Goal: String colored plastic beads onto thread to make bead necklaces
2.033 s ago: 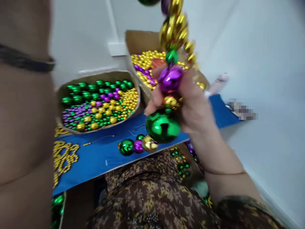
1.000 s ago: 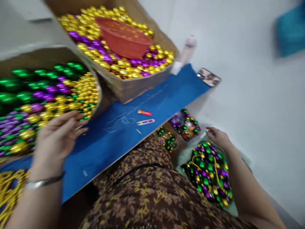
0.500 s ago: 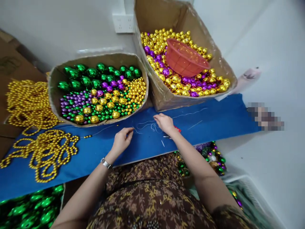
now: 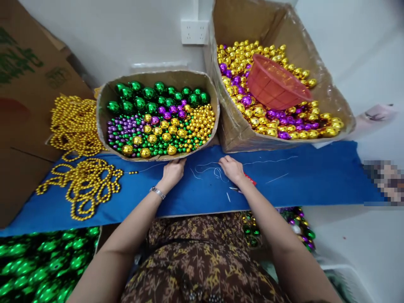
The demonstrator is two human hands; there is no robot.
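On blue cloth (image 4: 299, 189) | w/ R hand (image 4: 231, 169), pinching thread (image 4: 268, 161) | w/ L hand (image 4: 173, 171), curling nr bead ctn (image 4: 159, 158), hold can't tell | w/ gold strands (image 4: 83, 172) lying on L

At the far left, a carton (image 4: 25, 139); right of it, piled bead strands (image 4: 77, 124), with looser strands (image 4: 90, 185) before them on the worktop (image 4: 325, 176). Further right, a first box (image 4: 186, 80) with loose beads (image 4: 166, 124) in it, then a second box (image 4: 233, 134) with more beads (image 4: 254, 121) and, on these, a basket (image 4: 274, 88). Before the first box, the left hand (image 4: 174, 173); before the second box, the right hand (image 4: 231, 168), with thread (image 4: 268, 160) to either side. Below the worktop's left end, further beads (image 4: 47, 261).
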